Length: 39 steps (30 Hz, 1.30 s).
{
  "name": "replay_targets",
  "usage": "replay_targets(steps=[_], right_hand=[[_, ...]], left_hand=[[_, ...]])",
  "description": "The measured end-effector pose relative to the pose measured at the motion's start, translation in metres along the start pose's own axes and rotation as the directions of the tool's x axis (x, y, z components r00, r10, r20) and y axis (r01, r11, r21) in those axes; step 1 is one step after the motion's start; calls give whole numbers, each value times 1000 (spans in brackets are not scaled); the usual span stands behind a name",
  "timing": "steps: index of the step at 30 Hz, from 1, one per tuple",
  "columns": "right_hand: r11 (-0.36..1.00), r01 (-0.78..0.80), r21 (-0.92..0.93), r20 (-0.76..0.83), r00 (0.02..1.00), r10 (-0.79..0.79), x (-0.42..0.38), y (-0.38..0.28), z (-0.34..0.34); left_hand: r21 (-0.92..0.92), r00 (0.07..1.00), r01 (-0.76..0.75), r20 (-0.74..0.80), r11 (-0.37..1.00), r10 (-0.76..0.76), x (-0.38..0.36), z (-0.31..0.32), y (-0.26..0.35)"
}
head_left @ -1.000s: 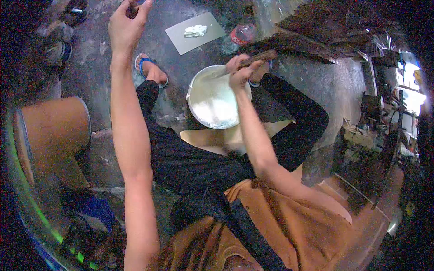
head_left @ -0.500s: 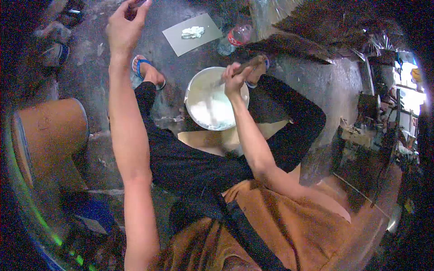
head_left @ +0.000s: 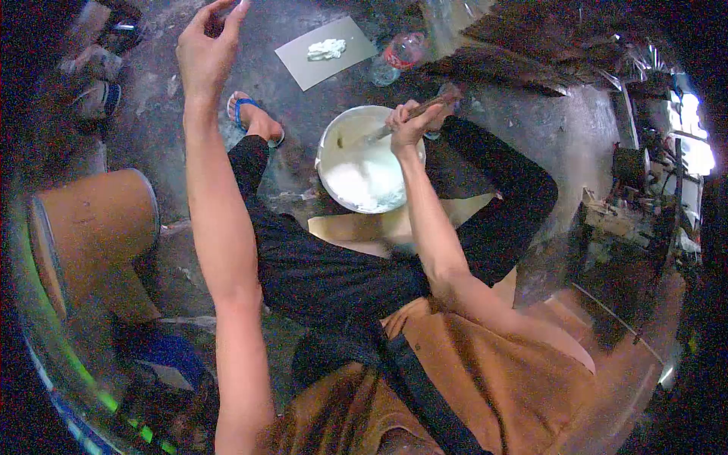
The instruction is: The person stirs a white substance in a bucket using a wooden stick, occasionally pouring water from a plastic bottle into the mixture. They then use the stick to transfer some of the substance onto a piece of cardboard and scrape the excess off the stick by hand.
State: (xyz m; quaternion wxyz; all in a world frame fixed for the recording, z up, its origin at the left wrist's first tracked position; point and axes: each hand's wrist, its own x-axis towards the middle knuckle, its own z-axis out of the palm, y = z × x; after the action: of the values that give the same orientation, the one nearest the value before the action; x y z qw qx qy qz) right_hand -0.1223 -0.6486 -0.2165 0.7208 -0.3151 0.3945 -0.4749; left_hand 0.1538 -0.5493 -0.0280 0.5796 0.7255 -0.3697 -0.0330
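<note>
The right hand (head_left: 408,130) grips a stick (head_left: 438,99) at the bucket (head_left: 331,144), which stands on the floor (head_left: 299,117) between the feet (head_left: 252,115); hard sideways pushing could tip it. The left hand's (head_left: 207,59) grip I cannot tell.

Brown drum (head_left: 98,206)'s at L edge, red-label btl (head_left: 404,51) on floor nr top, cluttered bench (head_left: 616,218) far R.

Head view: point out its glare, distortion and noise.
In the head view, the white paste glares, the bright opening at right burns out, the corners sink into grainy dark, the lens warps the brown drum, and the stick in the right hand looks soft.
</note>
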Motion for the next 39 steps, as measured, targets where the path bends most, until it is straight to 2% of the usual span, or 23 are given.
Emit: replay_targets(steps=[2, 4, 5, 7, 9, 11, 14, 16, 18, 19, 21, 23, 24, 27, 28, 29, 31, 34, 37, 38, 39], right_hand=[[989, -121, -88, 59, 990, 127, -5, -38, 9], [983, -114, -142, 49, 991, 122, -13, -91, 44], [979, -116, -170, 42, 991, 125, -17, -106, 57], [992, -28, -121, 61, 997, 36, -14, -112, 65], [992, 89, -86, 77, 994, -82, 0, -99, 63], [975, 211, -73, 75, 976, -206, 12, -46, 36], [993, -83, -81, 43, 995, 87, 14, -4, -2], [970, -195, -144, 12, 980, 199, 4, -17, 1], [950, -265, -165, -73, 964, 256, 6, -40, 10], [952, -255, -168, -79, 966, 245, 5, -54, 15], [957, -232, -173, -85, 972, 220, 3, -85, 27], [969, -179, -170, -21, 984, 178, -6, -119, 47], [982, -99, -164, 37, 994, 106, -10, -133, 55], [995, 49, -83, 82, 996, -42, -6, -137, 70], [998, 43, -52, 72, 997, -39, 4, -120, 62], [984, 154, -84, 69, 986, -149, 7, -90, 58], [1000, 16, 2, 98, 995, -16, 33, -9, 6], [973, -217, -73, -156, 967, 204, 7, -14, 10], [965, -248, -89, -202, 953, 227, 3, -40, 18], [966, -231, -113, -250, 948, 197, 8, -46, 21], [965, -232, -120, -221, 954, 202, 8, -54, 25]], left_hand=[[-19, 999, 35, 24, 999, -35, -4, 0, -7], [-67, 993, 114, 46, 991, -111, 3, -1, -6], [-37, 997, 69, 32, 997, -68, 3, -1, -5], [25, 1000, -20, 10, 999, 20, 0, 0, -4], [70, 999, 34, 31, 997, -36, 0, -3, 1], [86, 997, 66, 42, 994, -70, -1, -3, 3], [69, 998, 57, 36, 996, -60, 1, -3, -1], [55, 999, 33, 25, 998, -34, -1, -3, -2], [-73, 997, 73, 5, 995, -73, -3, 2, 13], [-136, 996, 93, -3, 986, -94, -5, 3, 19], [-143, 993, 122, 17, 982, -121, -4, 2, 17], [-156, 993, 116, 19, 981, -115, -2, -2, 11], [-169, 995, 95, 16, 981, -94, -1, -2, 10], [-127, 996, 91, 17, 988, -89, -2, 2, 15], [-97, 996, 91, 11, 991, -90, -2, 1, 19], [-84, 996, 87, 11, 993, -87, -4, 1, 21], [-58, 997, 81, 8, 995, -81, -7, 4, 26], [-71, 996, 90, 10, 993, -90, -6, 4, 20], [-160, 991, 131, 34, 978, -127, -3, 3, 17], [-143, 991, 132, 39, 981, -128, -3, 2, 18], [-127, 991, 134, 44, 983, -129, -2, 1, 19]])
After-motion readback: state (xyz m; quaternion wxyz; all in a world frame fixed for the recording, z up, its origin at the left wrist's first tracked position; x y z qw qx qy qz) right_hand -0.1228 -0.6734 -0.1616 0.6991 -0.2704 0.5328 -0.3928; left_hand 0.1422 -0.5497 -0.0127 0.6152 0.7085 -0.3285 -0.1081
